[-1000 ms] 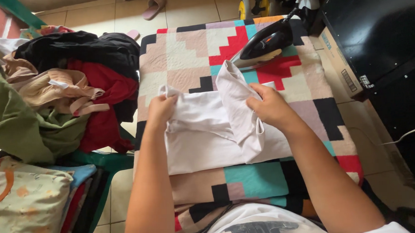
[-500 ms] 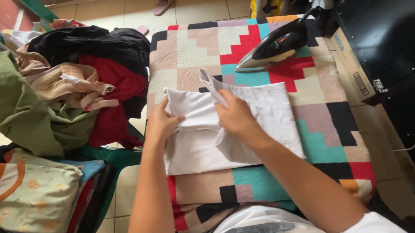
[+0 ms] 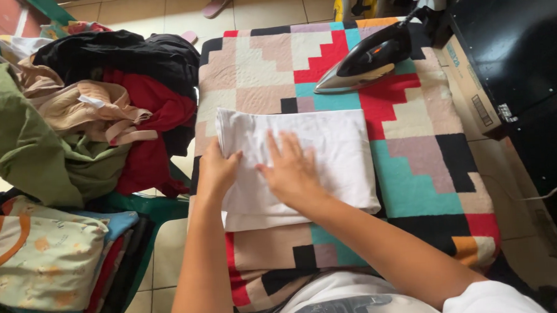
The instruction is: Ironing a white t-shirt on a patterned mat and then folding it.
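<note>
The white cloth (image 3: 297, 165) lies folded into a rectangle on the patchwork pad (image 3: 415, 170), toward the pad's left half and near its middle. The fold looks complete on the upper layer: its top and right edges are straight and lie flat. A lower layer shows below and along the left edge, so I judge the folding well along but not finished; the front edge is uneven and the surface carries light creases.

My left hand (image 3: 216, 171) rests on the left edge of the cloth. Its fingers (image 3: 229, 158) curl loosely over that edge and touch the fabric. I cannot tell whether they pinch it or only press on it; they are not clenched.

My right hand (image 3: 291, 171) lies palm-down on the middle of the cloth. Its fingers (image 3: 273, 147) are spread wide and flat, pressing the top layer. It grasps nothing.

The iron (image 3: 364, 61) stands on the pad beyond the cloth, near its far right corner but not touching it, and well apart from both hands. In my judgement, the smoothing is done by hand at this stage, not with the iron.

To the left of the pad, a heap of unfolded clothes (image 3: 92, 113) sits apart from the cloth. Nearer to me, a stack of folded clothes (image 3: 47, 257) lies on the left.
</note>
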